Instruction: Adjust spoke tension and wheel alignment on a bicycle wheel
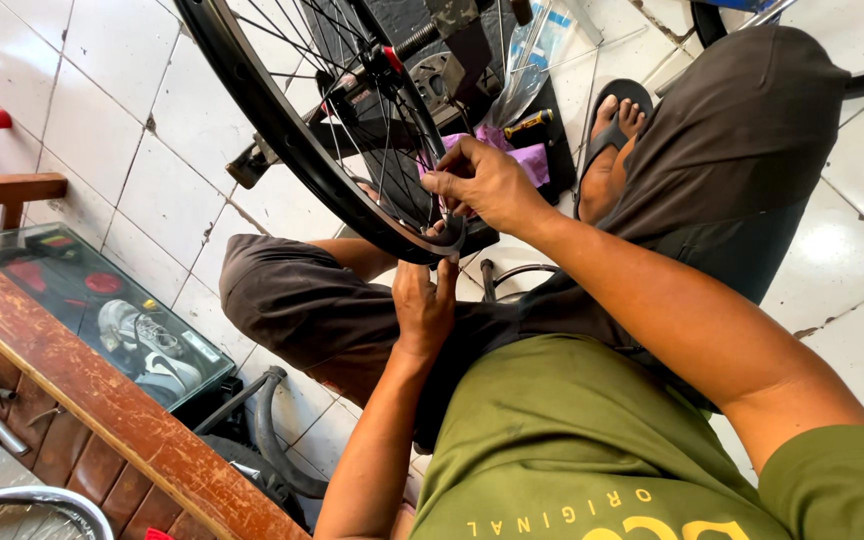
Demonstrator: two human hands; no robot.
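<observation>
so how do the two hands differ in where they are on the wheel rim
The right hand is above the black rim, reaching in among the spokes with fingers pinched. The left hand is below the rim, fingers pointing up against its outer edge. The right arm comes in stretched from the side, the left rises from underneath. Both are bare and touch the same stretch of rim.

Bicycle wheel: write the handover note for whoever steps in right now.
Left hand: under the black rim, fingers up against its lower edge.
Right hand: above, fingertips pinched at the spokes just inside the rim.
The wheel sits upright in a black stand over the person's lap; a yellow-handled tool lies on a purple cloth behind it.
Done and left: cannot tell which spokes are finished; check each.
</observation>
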